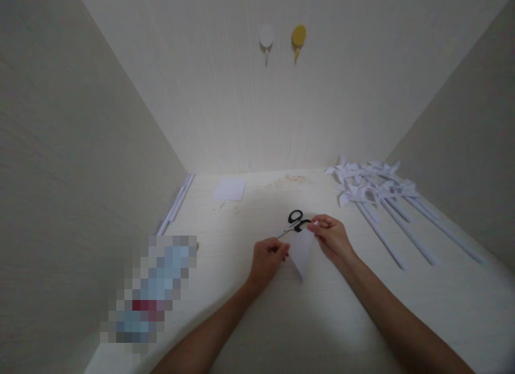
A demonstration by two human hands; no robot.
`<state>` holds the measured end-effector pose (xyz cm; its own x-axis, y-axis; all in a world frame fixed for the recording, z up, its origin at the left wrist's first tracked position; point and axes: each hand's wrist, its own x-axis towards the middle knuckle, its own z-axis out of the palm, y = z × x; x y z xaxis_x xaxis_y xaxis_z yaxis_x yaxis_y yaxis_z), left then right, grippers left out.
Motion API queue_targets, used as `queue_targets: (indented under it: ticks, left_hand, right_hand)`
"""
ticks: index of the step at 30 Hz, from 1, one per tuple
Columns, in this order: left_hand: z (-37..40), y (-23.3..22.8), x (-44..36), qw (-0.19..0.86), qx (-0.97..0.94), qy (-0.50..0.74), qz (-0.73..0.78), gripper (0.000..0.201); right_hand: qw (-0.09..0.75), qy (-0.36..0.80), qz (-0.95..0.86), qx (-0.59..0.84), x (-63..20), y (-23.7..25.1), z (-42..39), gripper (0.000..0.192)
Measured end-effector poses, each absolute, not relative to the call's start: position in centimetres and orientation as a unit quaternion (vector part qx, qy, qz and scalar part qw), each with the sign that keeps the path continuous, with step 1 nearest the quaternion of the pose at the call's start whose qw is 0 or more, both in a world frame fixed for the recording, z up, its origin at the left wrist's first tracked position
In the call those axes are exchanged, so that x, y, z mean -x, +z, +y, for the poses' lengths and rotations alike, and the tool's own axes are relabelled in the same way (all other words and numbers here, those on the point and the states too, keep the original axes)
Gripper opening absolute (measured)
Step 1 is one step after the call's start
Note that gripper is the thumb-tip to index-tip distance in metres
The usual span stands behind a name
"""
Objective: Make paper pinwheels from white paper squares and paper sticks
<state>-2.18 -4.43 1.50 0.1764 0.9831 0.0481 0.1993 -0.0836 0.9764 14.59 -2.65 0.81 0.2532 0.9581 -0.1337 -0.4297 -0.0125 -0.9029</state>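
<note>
My left hand (267, 258) and my right hand (332, 237) both pinch a white sheet of paper (301, 250), folded into a triangle whose tip points toward me. The left hand holds its left corner, the right hand its upper right corner, just above the white table (257, 202). Black-handled scissors (294, 221) lie on the table right behind the paper, between my hands.
Several white paper pinwheels on long white sticks (382, 202) lie at the right. A square stack of white paper (229, 190) sits at the back left, with white sticks (177, 205) along the left wall. Two hooks (298, 38) hang on the back wall. A blurred object (153, 293) stands front left.
</note>
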Motion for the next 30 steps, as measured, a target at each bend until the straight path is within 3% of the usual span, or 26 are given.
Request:
queue_targets:
  ticks: [5,14,20,30]
  left_hand:
    - [-4.5,1.6,2.2,0.471,-0.607,0.412,0.489,0.024]
    - [-4.1,1.7,3.0,0.482,-0.562,0.438,0.510,0.026]
    - [-3.9,1.8,3.0,0.505,-0.557,0.449,0.483,0.028]
    - [-4.0,2.0,2.8,0.508,-0.568,0.433,0.481,0.026]
  right_hand:
    - [0.638,0.555,-0.272,0.460,-14.7,0.7,-2.5,0.018]
    - [0.725,0.502,-0.150,0.447,-17.5,1.9,-2.4,0.023]
    - [0.599,0.650,-0.251,0.396,-13.2,1.7,-3.7,0.026]
    - [0.573,0.563,-0.365,0.471,-13.1,-0.2,-3.7,0.029]
